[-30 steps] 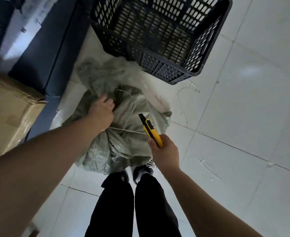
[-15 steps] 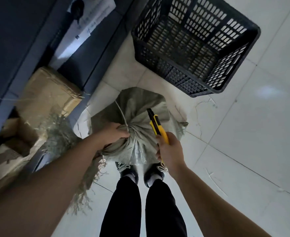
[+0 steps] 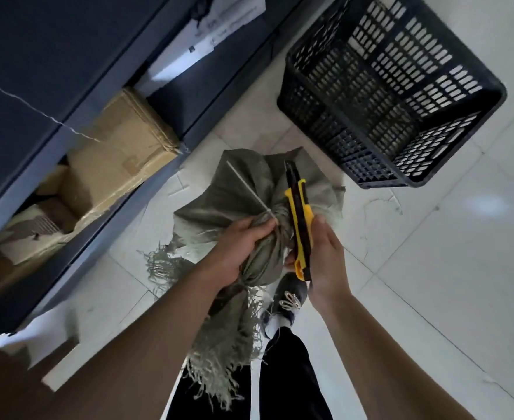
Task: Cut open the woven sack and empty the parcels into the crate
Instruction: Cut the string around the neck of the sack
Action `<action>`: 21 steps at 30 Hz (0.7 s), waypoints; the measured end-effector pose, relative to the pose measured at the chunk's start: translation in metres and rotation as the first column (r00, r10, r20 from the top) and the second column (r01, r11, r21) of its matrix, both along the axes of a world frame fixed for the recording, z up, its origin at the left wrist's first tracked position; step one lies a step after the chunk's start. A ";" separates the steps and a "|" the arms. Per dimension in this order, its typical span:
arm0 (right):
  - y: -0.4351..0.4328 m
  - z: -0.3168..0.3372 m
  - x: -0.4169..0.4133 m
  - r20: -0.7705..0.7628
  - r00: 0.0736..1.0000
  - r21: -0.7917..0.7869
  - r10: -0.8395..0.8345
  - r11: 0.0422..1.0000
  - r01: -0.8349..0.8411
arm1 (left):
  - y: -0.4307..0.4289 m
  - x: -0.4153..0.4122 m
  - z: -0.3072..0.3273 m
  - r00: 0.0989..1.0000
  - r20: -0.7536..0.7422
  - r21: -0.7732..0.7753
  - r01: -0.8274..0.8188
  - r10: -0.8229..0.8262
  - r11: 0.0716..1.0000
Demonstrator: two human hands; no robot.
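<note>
Far left of the grips, brown boxes (image 3: 122, 165) sit on a dark shelf (image 3: 67, 86). Next, the left hand (image 3: 237, 247) squeezes tight around the tied neck of the green woven sack (image 3: 243, 189), which stands on the floor. Just right of it, the right hand (image 3: 325, 256) wraps around a yellow knife (image 3: 299, 225), its tip pointing up past the white tie (image 3: 249, 192). Up and right of both hands sits the black crate (image 3: 401, 86).

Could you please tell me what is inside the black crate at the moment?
Nothing shows inside the black crate: only its slotted floor and walls. Its far end runs out of frame, so that part cannot be checked.
</note>
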State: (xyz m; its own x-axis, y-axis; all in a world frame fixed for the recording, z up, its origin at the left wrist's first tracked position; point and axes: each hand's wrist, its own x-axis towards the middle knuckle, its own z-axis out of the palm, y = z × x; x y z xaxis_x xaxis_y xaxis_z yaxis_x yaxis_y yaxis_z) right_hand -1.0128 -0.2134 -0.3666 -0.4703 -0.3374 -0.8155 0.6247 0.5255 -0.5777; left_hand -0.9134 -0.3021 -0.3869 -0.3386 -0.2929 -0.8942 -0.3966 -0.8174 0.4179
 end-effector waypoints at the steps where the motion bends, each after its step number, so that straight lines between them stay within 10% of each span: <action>1: 0.000 0.001 -0.003 -0.003 1.000 0.000 0.012 1.000 -0.012 | 0.003 -0.001 0.000 1.000 0.018 -0.016 -0.009 0.009 1.000; 21: 0.014 0.008 -0.010 -0.022 0.972 -0.078 0.233 0.969 -0.234 | 0.012 0.006 -0.020 0.981 0.192 -0.185 0.022 0.015 0.983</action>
